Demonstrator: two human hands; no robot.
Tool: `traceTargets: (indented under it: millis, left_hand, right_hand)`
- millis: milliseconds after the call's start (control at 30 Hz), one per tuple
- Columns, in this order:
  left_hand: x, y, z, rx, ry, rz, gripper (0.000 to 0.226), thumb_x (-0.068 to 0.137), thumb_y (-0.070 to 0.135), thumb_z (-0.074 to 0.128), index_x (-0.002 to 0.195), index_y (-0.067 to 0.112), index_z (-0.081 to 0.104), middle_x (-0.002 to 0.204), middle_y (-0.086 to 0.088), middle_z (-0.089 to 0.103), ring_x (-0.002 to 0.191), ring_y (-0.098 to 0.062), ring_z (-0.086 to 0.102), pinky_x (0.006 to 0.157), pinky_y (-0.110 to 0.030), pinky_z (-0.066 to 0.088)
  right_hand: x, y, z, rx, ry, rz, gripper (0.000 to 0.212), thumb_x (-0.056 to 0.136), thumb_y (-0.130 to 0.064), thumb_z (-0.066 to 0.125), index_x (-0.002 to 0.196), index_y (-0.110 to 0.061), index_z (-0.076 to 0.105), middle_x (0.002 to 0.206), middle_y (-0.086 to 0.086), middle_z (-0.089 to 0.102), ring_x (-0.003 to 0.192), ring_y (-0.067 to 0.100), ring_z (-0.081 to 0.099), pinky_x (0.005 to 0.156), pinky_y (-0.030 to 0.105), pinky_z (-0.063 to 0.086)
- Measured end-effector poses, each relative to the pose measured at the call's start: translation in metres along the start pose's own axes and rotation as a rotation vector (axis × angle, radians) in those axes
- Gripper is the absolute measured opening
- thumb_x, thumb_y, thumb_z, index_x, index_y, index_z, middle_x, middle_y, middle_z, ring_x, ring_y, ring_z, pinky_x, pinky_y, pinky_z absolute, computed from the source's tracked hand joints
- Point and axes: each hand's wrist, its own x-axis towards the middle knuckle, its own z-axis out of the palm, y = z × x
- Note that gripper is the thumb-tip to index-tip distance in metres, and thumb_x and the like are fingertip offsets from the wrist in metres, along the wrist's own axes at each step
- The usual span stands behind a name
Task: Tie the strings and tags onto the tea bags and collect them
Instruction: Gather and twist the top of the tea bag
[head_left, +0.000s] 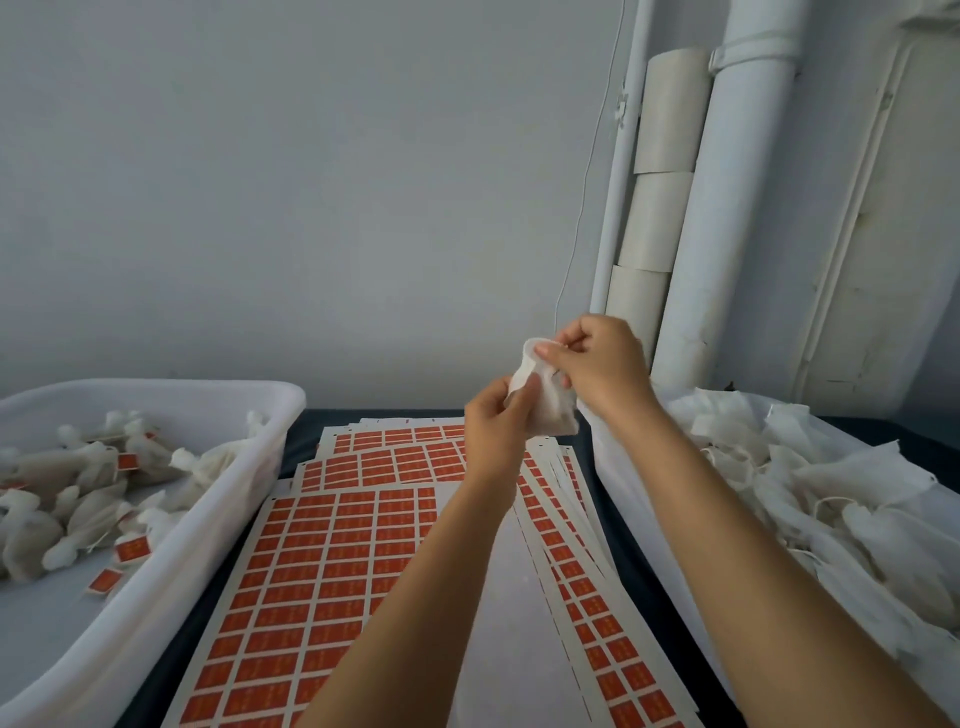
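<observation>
A white tea bag (551, 410) is held up above the far end of the table between both hands. My left hand (493, 421) grips its lower left side. My right hand (597, 364) pinches its gathered top. Sheets of red tags (332, 561) lie spread on the table below my forearms. Finished tea bags with red tags (88, 499) lie in a white tray (218, 514) on the left. A heap of untied white bags with strings (810, 488) fills the container on the right.
A dark table top (306, 431) shows between the tray and the tag sheets. White pipes (727, 208) and cream-coloured rolls (660, 171) stand against the wall at the back right. A thin wire (587, 187) hangs down the wall.
</observation>
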Motion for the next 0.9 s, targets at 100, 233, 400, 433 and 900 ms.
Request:
traceTargets:
  millis: [100,233,400,433,900]
  left_hand:
    - [-0.008,-0.011,-0.025,0.016,0.021,-0.065,0.017,0.095,0.035,0.049,0.089,0.024,0.060,0.087,0.003,0.063,0.081,-0.012,0.060,0.058,-0.016,0.050]
    - [-0.020,-0.031,-0.065,0.042,0.144,-0.223,0.016,0.098,0.036,0.042,0.099,0.025,0.054,0.102,0.003,0.055,0.084,-0.012,0.054,0.068,-0.022,0.046]
    - [-0.026,-0.044,-0.098,0.195,0.190,-0.280,0.040,0.098,0.038,0.039,0.135,0.021,0.043,0.116,0.006,0.045,0.086,-0.006,0.047,0.069,-0.018,0.043]
    - [-0.028,-0.047,-0.101,0.214,0.182,-0.296,0.040,0.098,0.040,0.039,0.135,0.024,0.042,0.116,0.008,0.045,0.089,-0.006,0.046,0.072,-0.018,0.040]
    - [-0.032,-0.073,-0.113,0.524,0.042,0.005,0.006,0.087,0.031,0.062,0.086,0.026,0.059,0.078,0.008,0.062,0.071,-0.011,0.062,0.054,-0.009,0.045]
  right_hand:
    - [-0.015,0.012,0.026,0.148,-0.098,0.096,0.015,0.085,-0.019,0.067,0.085,-0.005,0.062,0.070,0.009,0.064,0.051,0.015,0.057,0.055,0.027,0.052]
    - [-0.039,0.032,0.058,0.261,-0.259,0.208,0.012,0.088,-0.015,0.062,0.090,-0.004,0.063,0.063,0.005,0.065,0.046,0.007,0.062,0.048,0.013,0.049]
    - [-0.067,0.053,0.092,0.464,-0.366,0.310,0.006,0.089,-0.005,0.058,0.092,-0.006,0.063,0.072,0.004,0.068,0.062,0.012,0.069,0.055,0.019,0.054]
    - [-0.072,0.057,0.097,0.468,-0.344,0.324,0.006,0.089,-0.007,0.059,0.090,-0.009,0.064,0.073,0.002,0.069,0.063,0.012,0.070,0.055,0.019,0.054]
    - [-0.103,0.083,0.125,0.357,-0.231,0.082,0.010,0.087,-0.014,0.063,0.093,-0.021,0.064,0.087,-0.007,0.069,0.072,0.002,0.068,0.063,0.014,0.054]
